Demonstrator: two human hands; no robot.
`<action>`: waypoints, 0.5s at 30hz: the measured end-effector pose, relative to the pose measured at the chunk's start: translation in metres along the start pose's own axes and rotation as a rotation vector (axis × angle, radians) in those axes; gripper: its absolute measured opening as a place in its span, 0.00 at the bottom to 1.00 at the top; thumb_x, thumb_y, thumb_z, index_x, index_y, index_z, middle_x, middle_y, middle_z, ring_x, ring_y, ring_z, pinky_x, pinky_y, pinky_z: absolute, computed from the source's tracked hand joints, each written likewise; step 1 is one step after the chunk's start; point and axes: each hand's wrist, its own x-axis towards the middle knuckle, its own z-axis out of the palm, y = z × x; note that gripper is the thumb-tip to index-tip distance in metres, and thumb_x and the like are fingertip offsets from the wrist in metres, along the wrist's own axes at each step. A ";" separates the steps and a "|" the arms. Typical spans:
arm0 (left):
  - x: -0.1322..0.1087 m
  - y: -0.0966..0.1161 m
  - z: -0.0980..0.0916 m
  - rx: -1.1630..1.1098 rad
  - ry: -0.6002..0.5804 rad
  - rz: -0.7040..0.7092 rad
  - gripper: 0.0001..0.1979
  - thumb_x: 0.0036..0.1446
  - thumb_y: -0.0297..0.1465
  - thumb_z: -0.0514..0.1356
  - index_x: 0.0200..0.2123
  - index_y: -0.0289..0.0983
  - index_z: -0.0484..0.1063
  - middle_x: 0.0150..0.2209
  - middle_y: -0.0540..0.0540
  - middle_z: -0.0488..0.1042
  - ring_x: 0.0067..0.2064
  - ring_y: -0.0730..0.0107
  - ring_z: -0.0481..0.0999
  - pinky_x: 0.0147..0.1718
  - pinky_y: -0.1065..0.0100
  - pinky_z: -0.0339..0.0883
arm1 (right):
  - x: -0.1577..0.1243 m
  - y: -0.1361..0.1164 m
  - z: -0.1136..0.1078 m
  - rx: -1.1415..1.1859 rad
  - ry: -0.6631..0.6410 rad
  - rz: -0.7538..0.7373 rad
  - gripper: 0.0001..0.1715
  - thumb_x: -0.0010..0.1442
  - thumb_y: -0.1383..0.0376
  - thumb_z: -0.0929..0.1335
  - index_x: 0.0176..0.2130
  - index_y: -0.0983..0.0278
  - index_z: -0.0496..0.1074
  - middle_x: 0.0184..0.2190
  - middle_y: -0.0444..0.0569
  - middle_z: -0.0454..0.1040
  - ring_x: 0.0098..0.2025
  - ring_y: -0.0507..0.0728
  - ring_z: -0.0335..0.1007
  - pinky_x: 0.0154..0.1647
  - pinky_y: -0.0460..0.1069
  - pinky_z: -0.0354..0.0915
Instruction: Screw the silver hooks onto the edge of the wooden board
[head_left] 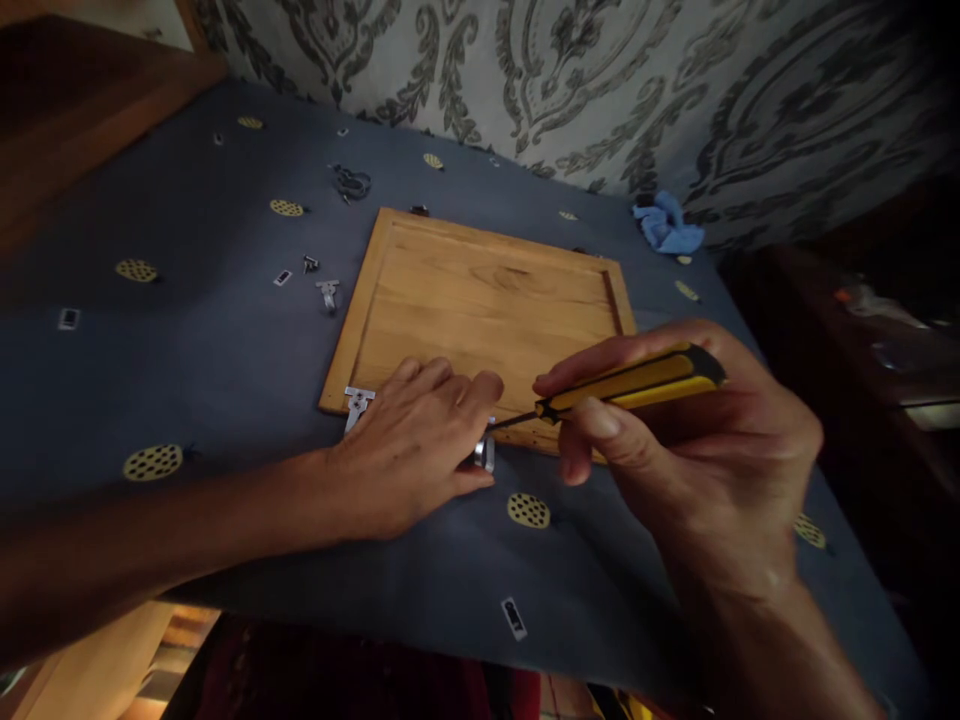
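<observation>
My right hand (675, 450) grips a yellow and black screwdriver (630, 385), its shaft slanting down to the left. The tip meets a metal cabinet hinge (486, 455) on the near edge of a wooden cabinet door (480, 300). Bent over that edge, my left hand (420, 440) has its fingers and thumb closed around this hinge and hides most of it. A second hinge (358, 402) sits at the door's near left corner, partly behind my left wrist. The door lies flat on a blue tablecloth (247, 350) with a pineapple print.
Left of the door lie a loose hinge (328, 293) and a small metal piece (310, 264). Farther back is a dark metal object (350, 183) I cannot make out. A crumpled blue cloth (667, 224) lies by the patterned wall (480, 80). Dark furniture (840, 350) stands at the right.
</observation>
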 end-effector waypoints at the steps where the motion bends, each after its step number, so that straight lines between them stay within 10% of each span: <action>1: 0.000 0.000 0.000 -0.001 -0.001 -0.003 0.21 0.58 0.37 0.69 0.47 0.36 0.65 0.42 0.44 0.76 0.49 0.54 0.73 0.48 0.57 0.63 | 0.000 -0.001 -0.001 -0.008 -0.030 0.022 0.07 0.61 0.62 0.75 0.41 0.59 0.78 0.38 0.44 0.80 0.20 0.49 0.73 0.19 0.45 0.72; 15: -0.001 -0.001 0.001 0.012 -0.013 0.000 0.25 0.57 0.40 0.70 0.50 0.35 0.64 0.44 0.44 0.75 0.49 0.54 0.72 0.49 0.57 0.62 | 0.001 0.004 -0.001 -0.062 0.023 -0.052 0.06 0.60 0.63 0.76 0.38 0.60 0.79 0.35 0.46 0.81 0.21 0.50 0.72 0.18 0.45 0.71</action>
